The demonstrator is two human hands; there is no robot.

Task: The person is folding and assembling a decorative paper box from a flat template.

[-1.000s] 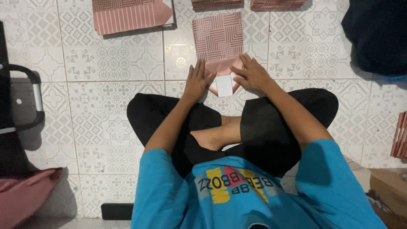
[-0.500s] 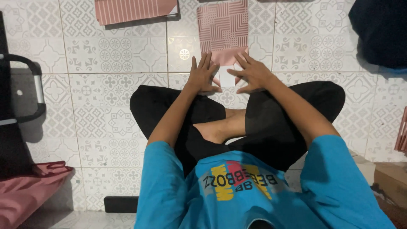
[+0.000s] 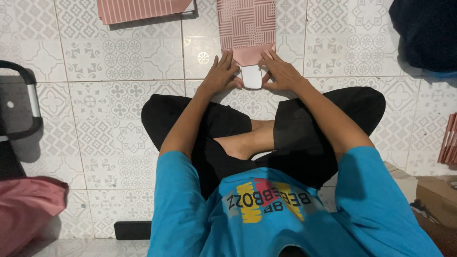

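So a pink patterned paper bag (image 3: 246, 24) is laid flat on the tiled floor (image 3: 119, 119), right in front of crossed legs in black trousers (image 3: 304, 143). Its lower edge is folded into a plain pink flap (image 3: 251, 53), and a small white card (image 3: 251, 76) is seen just under that flap, between the two hands.

The left hand (image 3: 221, 75) is pressed flat on the floor and the bag's lower left corner, fingers (image 3: 223, 61) spread apart and stretched out, nothing gripped. The white card is touched at its left edge by the thumb side of this hand. The right hand (image 3: 282, 72) is set on the other side the same way, fingers splayed over the flap's right corner, the card touched along its right edge. Nothing is clamped by either hand, it's all just held down flat.

Around that: another pink striped sheet (image 3: 143, 9) is lying at the top left, well apart from the hands. A dark bundle of cloth (image 3: 426, 33) is seen at the top right, a black case with a handle (image 3: 19, 104) at the left edge, some pink fabric (image 3: 26, 209) at the bottom left, and a cardboard box (image 3: 435, 195) at the lower right.
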